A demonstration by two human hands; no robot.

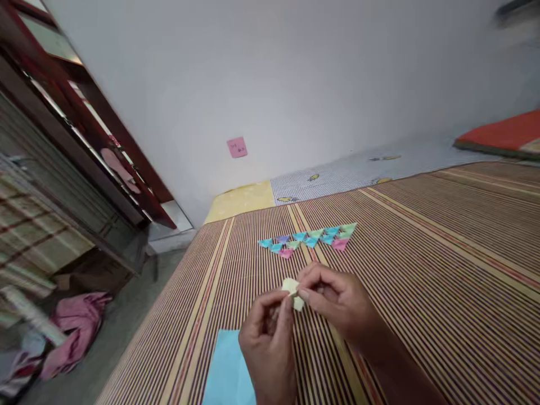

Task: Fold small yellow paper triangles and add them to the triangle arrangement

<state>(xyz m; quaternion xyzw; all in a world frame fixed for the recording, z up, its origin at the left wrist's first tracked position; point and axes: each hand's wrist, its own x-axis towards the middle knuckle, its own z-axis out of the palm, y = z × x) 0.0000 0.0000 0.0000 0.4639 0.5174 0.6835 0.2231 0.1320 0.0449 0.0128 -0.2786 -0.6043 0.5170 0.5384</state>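
Observation:
A small pale yellow piece of paper [290, 284] is pinched between both hands above the striped mat; it looks partly folded. My left hand [270, 337] grips its lower left side with thumb and forefinger. From the right, my right hand [333, 295] holds the same paper between thumb and bent fingers, which cover part of it. Beyond the hands, several small folded paper triangles [311, 242] in blue, green, pink and purple lie in rows on the mat. A light blue sheet of paper [228, 368] lies beside my left hand, partly hidden by it.
The striped mat [422, 270] reaches to a patterned sheet [333, 180] along the white wall. A pink note [237, 147] is stuck on that wall. An orange cloth [502, 132] lies at far right. Left, below the mat's edge, pink cloth [78, 326] rests on the floor.

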